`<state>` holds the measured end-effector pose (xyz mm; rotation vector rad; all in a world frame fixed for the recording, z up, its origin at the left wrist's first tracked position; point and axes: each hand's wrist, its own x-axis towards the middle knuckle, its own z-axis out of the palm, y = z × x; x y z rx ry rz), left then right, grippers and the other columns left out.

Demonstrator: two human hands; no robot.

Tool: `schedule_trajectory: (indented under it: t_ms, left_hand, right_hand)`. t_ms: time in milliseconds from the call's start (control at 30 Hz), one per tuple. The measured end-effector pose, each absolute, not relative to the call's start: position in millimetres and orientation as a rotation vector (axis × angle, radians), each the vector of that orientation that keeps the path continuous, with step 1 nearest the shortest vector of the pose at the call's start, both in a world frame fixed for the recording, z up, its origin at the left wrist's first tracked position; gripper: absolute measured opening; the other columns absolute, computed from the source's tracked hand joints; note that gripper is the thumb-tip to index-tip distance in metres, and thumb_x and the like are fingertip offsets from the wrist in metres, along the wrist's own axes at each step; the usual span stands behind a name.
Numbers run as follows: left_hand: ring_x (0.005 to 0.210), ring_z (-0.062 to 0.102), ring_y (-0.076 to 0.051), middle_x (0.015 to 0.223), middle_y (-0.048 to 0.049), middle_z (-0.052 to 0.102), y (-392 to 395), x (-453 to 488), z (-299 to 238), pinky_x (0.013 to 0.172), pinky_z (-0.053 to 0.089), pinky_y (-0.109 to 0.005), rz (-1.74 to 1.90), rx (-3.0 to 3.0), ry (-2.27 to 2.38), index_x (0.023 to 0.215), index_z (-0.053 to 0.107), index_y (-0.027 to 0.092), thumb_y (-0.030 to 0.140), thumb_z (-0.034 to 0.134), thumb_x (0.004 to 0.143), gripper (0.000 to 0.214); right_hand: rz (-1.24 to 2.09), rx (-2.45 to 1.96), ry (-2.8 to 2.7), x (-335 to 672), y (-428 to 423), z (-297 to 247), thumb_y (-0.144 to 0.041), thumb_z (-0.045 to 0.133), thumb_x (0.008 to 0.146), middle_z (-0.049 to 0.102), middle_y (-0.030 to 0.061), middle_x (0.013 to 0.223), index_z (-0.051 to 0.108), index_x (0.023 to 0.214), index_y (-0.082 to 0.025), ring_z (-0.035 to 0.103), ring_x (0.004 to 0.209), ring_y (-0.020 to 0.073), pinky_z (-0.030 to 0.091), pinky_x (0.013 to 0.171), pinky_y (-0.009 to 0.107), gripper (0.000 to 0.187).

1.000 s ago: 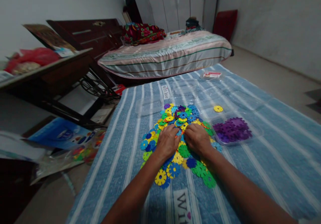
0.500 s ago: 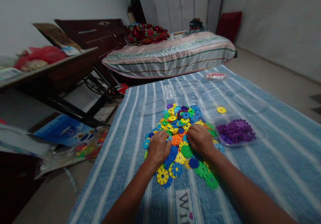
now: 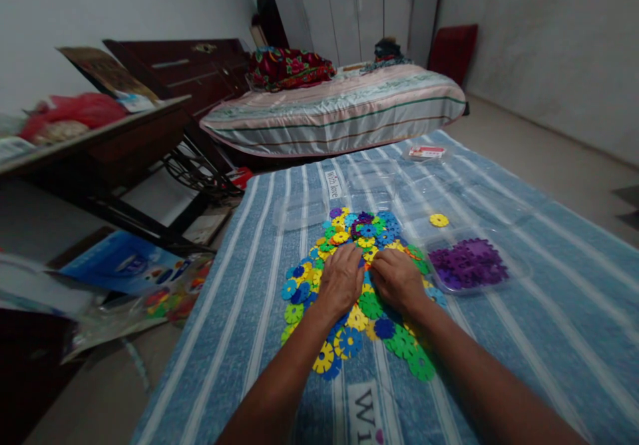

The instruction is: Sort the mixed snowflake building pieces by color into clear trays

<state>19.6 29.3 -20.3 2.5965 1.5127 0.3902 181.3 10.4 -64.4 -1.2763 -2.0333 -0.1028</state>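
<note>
A spread heap of notched plastic discs (image 3: 370, 304) in yellow, blue, green, orange and purple lies on the striped blue cloth. My left hand (image 3: 343, 277) rests over the middle of the heap, palm down, its fingers bent and their tips hidden among the discs. Just to its right, my right hand (image 3: 399, 275) is closed, fingertips pressed together at the pieces; what they hold, if anything, is hidden. A clear tub of purple discs (image 3: 469, 263) stands to the right of my right hand. Behind that tub lies a single yellow disc (image 3: 439, 220).
Several clear plastic containers (image 3: 301, 209) stand behind the heap, and one with a red-and-white label (image 3: 426, 153) is near the cloth's far edge. A bed (image 3: 334, 116) stands beyond. To the left are a wooden table (image 3: 150, 126) and a blue package (image 3: 120, 261) below it.
My left hand has moved right and slightly forward over the heap, close beside my right hand, uncovering discs on the left. My right hand has stayed nearly in place.
</note>
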Motion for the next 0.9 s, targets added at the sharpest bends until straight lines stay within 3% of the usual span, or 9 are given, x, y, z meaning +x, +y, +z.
schedule_trajectory:
  t_ms: [200,367,500,600,733,900]
  left_hand:
    - [0.119,0.055,-0.028,0.128,-0.0145,0.059,17,9,-16,0.102,0.043,-0.046,0.387,2.609,1.493,0.11,0.061,0.016,0.021,0.051,0.089,0.024]
    - [0.101,0.061,-0.023,0.102,-0.0094,0.067,23,6,-13,0.092,0.049,-0.04,0.479,2.628,1.476,0.086,0.063,0.019,0.019,0.046,0.09,0.017]
    - [0.112,0.057,-0.025,0.114,-0.0114,0.064,47,7,-13,0.1,0.045,-0.042,0.626,2.594,1.613,0.096,0.063,0.018,0.014,0.048,0.086,0.018]
    - [0.121,0.052,-0.028,0.124,-0.0133,0.06,65,7,-12,0.103,0.042,-0.044,0.518,2.565,1.675,0.109,0.061,0.015,0.012,0.053,0.082,0.028]
    - [0.114,0.056,-0.027,0.121,-0.0103,0.063,72,2,-11,0.099,0.044,-0.042,0.285,2.531,1.705,0.11,0.061,0.018,0.016,0.053,0.084,0.027]
    - [0.108,0.059,-0.027,0.114,-0.0109,0.066,65,-8,-11,0.094,0.045,-0.04,0.273,2.505,1.816,0.105,0.062,0.017,0.021,0.053,0.086,0.022]
  right_hand:
    - [-0.083,-1.284,-2.035,181,10,-65,-0.017,0.05,0.09,0.062,0.0058,0.082,0.06,0.075,-0.02,0.05,0.08,0.0195,0.035,0.073,0.032,0.019]
    - [-0.078,-1.282,-2.033,180,9,-64,-0.016,0.05,0.091,0.061,0.0055,0.081,0.06,0.074,-0.02,0.049,0.08,0.0191,0.035,0.073,0.032,0.02]
    - [-0.08,-1.273,-2.032,180,8,-61,-0.015,0.05,0.09,0.061,0.0056,0.08,0.06,0.074,-0.02,0.049,0.08,0.0191,0.036,0.074,0.032,0.02]
    - [-0.087,-1.278,-2.021,180,9,-61,-0.015,0.05,0.09,0.061,0.0058,0.081,0.06,0.074,-0.02,0.049,0.081,0.0194,0.036,0.074,0.032,0.02]
    - [-0.086,-1.286,-2.023,179,10,-63,-0.015,0.05,0.09,0.061,0.0059,0.081,0.06,0.075,-0.02,0.049,0.081,0.0194,0.036,0.074,0.032,0.018]
    - [-0.083,-1.278,-2.016,179,10,-64,-0.016,0.05,0.09,0.061,0.0063,0.082,0.06,0.074,-0.02,0.049,0.081,0.0197,0.036,0.074,0.033,0.019]
